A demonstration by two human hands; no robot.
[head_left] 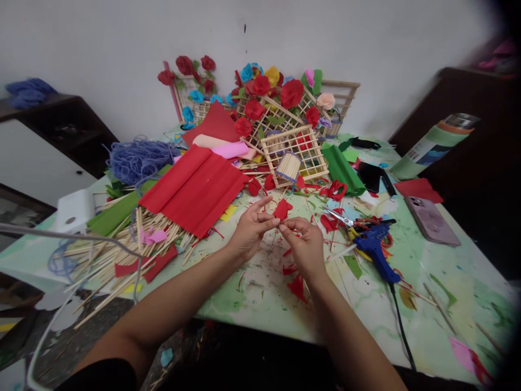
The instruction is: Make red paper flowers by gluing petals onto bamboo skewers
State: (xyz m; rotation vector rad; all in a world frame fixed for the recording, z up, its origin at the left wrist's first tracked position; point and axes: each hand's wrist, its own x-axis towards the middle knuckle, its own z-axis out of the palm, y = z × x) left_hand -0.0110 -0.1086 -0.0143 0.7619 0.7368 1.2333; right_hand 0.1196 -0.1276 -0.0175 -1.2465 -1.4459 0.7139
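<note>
A small red paper piece (282,209) is pinched between my two hands above the table's middle. My left hand (253,231) holds its lower end between thumb and fingertips, with other fingers spread. My right hand (304,241) has its thumb and index finger closed at the same spot, touching the left fingertips. Just beyond them lie red petals and a lattice of sticks (295,155). To the right of my right hand are scissors (340,217) and a blue glue gun (376,250).
Red crepe paper (195,190) lies over thin sticks (109,255) on the left, near blue yarn (140,160). Paper flowers (260,87) stand at the back. A bottle (435,145) and phone (432,220) are at right. The glue gun's cable (401,326) crosses the front edge.
</note>
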